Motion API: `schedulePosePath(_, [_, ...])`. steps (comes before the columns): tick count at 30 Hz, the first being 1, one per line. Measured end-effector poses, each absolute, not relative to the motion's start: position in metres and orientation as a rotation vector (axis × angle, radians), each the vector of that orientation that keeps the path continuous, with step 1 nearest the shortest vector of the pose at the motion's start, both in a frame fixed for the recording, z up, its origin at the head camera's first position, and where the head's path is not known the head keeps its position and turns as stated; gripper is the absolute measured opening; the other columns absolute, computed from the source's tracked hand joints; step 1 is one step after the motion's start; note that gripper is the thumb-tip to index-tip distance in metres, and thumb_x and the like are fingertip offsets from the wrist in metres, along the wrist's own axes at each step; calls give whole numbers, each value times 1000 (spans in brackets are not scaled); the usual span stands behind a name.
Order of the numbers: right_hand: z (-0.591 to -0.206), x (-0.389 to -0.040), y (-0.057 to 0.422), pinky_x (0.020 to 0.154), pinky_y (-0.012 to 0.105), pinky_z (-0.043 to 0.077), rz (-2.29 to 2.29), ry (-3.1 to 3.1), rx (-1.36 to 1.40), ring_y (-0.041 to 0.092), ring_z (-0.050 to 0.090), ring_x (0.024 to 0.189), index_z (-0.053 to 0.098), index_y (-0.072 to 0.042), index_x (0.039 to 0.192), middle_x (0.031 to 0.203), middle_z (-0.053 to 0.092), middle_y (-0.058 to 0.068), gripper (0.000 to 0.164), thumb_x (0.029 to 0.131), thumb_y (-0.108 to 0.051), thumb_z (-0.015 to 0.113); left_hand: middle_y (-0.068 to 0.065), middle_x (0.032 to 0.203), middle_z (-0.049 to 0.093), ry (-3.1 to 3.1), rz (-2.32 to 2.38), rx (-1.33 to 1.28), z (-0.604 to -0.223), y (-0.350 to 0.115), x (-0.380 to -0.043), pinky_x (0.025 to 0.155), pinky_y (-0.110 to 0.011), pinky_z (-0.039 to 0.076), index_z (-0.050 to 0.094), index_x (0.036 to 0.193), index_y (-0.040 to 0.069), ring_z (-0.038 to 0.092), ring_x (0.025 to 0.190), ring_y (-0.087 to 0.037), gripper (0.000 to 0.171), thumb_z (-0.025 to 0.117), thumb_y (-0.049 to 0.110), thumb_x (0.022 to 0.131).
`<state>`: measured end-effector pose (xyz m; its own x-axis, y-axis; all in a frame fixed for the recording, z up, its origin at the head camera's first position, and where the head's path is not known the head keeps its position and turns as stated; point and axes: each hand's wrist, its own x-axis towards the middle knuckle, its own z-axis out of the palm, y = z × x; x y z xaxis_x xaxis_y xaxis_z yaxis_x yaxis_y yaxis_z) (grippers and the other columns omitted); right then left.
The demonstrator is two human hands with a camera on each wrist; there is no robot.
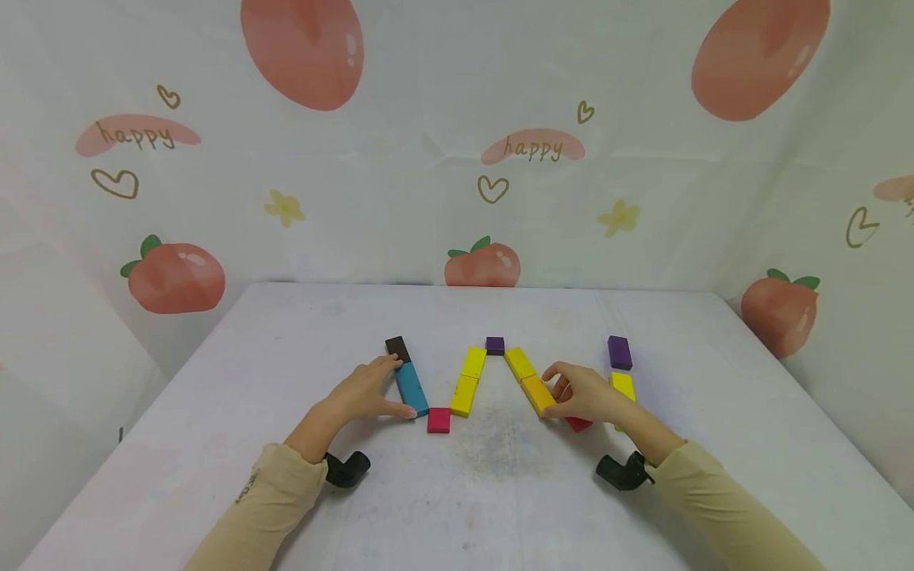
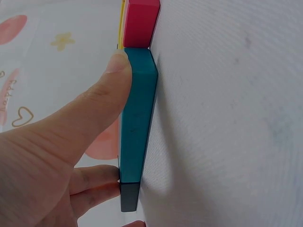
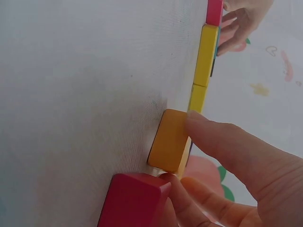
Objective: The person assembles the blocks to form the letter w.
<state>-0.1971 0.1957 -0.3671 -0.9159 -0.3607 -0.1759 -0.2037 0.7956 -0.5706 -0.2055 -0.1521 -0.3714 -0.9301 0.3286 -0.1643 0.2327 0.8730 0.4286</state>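
My left hand (image 1: 366,389) is spread along the blue block (image 1: 412,388). Its thumb tip rests at the near end, and fingertips touch near where the blue block meets a black block (image 2: 129,196). With thumb and fingers on opposite sides, my right hand (image 1: 581,392) pinches the orange block (image 3: 168,141). A red block (image 3: 134,203) lies beside those fingers, partly hidden under the hand in the head view. Another red block (image 1: 439,421) sits against the blue block's near end.
Two yellow blocks (image 1: 464,395) slant up to a small purple block (image 1: 495,346), and one yellow block (image 1: 520,363) continues to the orange one. At right, a larger purple block (image 1: 620,353) stands behind a yellow block (image 1: 622,385) partly covered by the right arm. Patterned cloth (image 1: 385,198) hangs behind the table.
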Motion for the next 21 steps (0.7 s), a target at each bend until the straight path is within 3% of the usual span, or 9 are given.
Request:
schedulePosePath(18, [-367, -200, 205, 73, 30, 55, -854, 2710, -465, 17, 61, 83, 53, -3, 115, 94, 65, 8, 56, 74, -30, 78, -23, 149, 31, 2811, 601, 427, -371, -152, -205, 107, -58, 33, 35, 141, -1, 33, 133, -46, 92, 78, 42, 72])
schedulePosePath(21, [-364, -201, 212, 73, 30, 54, -874, 2711, -493, 17, 59, 84, 54, -4, 114, 95, 64, 8, 51, 76, -29, 77, -23, 149, 31, 2810, 603, 427, -371, -152, -205, 107, -58, 32, 35, 141, -1, 33, 133, -46, 92, 78, 42, 72])
